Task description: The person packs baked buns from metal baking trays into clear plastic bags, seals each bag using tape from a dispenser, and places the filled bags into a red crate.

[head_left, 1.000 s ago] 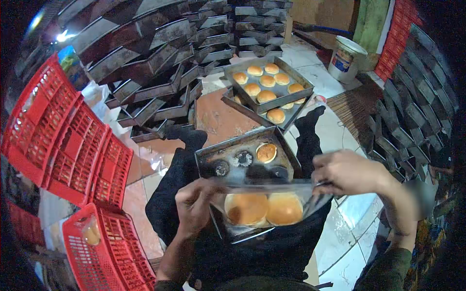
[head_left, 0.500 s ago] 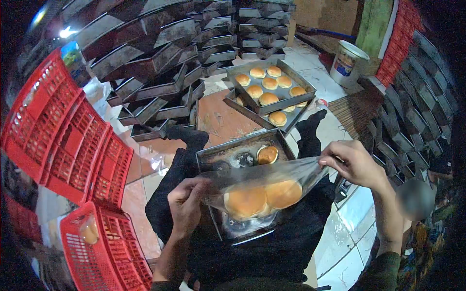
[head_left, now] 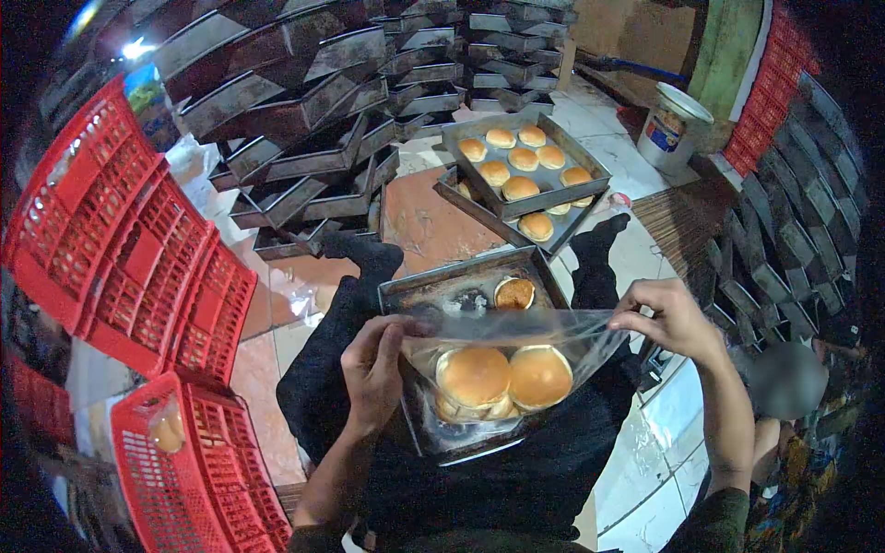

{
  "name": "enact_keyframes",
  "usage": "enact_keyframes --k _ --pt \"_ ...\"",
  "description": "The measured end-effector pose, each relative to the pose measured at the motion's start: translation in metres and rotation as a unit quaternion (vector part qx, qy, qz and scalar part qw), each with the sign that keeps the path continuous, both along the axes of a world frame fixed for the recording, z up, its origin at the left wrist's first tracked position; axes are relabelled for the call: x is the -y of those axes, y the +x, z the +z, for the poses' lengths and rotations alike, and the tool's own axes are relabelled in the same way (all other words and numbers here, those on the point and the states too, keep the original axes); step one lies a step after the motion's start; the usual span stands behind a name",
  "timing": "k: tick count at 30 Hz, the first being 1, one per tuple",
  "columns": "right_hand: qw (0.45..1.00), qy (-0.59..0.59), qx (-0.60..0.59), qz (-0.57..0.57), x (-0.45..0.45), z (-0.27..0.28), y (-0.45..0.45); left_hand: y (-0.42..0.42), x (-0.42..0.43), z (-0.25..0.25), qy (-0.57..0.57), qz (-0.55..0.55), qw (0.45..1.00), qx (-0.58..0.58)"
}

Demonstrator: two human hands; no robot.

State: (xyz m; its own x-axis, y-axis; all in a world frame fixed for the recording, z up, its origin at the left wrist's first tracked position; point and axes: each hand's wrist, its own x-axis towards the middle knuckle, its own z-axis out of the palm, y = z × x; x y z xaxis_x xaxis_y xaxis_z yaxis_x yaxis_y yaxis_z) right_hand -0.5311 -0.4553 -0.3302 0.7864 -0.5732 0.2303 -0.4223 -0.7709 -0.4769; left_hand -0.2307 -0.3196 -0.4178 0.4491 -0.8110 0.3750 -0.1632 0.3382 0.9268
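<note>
A clear plastic bag (head_left: 516,324) with several round golden buns (head_left: 474,376) in it is stretched between my hands, above my lap. My left hand (head_left: 376,364) pinches the bag's left upper corner. On the opposite side, my right hand (head_left: 666,318) grips the other upper corner between thumb and fingers. Beneath the bag lies a dark metal baking tray (head_left: 433,293), partly hidden by it. A single bun (head_left: 513,294) rests in that tray's far right part, its browned face showing.
Ahead, two stacked trays (head_left: 553,198) hold several buns. Red plastic crates (head_left: 138,249) stand at my left, the lower one with buns inside. Piles of empty metal trays (head_left: 313,111) rise behind and at the right. A white bucket (head_left: 671,124) stands at the far right.
The bag's upper edge has been pulled straighter and more level. My left hand has risen and shifted right; the buns in the bag show more clearly. The view has turned slightly.
</note>
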Motion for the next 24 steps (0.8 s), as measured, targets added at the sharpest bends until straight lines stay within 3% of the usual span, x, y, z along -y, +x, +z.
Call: enact_keyframes --k 3,7,8,11,13,15,20,22,24 --pt "1.000 -0.015 -0.019 -0.014 0.002 0.006 -0.006 -0.003 0.007 -0.008 -0.048 -0.012 0.997 -0.056" --pt "0.998 0.004 -0.001 -0.062 -0.002 0.027 -0.003 -0.003 0.004 -0.014 -0.021 -0.016 0.999 -0.046" --pt "0.994 -0.104 0.018 -0.009 -0.004 0.032 0.007 -0.003 0.004 -0.015 -0.037 -0.029 0.997 -0.061" --pt "0.977 -0.210 0.027 0.030 -0.018 0.036 0.042 -0.005 0.005 -0.012 -0.051 -0.060 0.993 -0.092" --pt "0.981 -0.189 -0.019 0.049 -0.016 0.029 0.050 -0.005 0.004 -0.012 -0.052 -0.071 0.990 -0.109" --pt "0.981 -0.091 -0.128 0.115 -0.011 0.025 0.053 -0.003 0.007 -0.016 -0.044 -0.057 0.991 -0.113" --pt "0.995 0.019 -0.067 0.072 -0.018 0.025 0.043 0.000 0.011 -0.022 -0.059 -0.103 0.987 -0.112" --pt "0.996 0.024 -0.054 0.068 -0.020 0.022 0.042 -0.002 0.013 -0.027 -0.152 -0.135 0.963 -0.179" --pt "0.997 0.030 -0.040 0.065 -0.022 0.019 0.040 0.004 0.006 -0.054 -0.106 -0.124 0.970 -0.178"
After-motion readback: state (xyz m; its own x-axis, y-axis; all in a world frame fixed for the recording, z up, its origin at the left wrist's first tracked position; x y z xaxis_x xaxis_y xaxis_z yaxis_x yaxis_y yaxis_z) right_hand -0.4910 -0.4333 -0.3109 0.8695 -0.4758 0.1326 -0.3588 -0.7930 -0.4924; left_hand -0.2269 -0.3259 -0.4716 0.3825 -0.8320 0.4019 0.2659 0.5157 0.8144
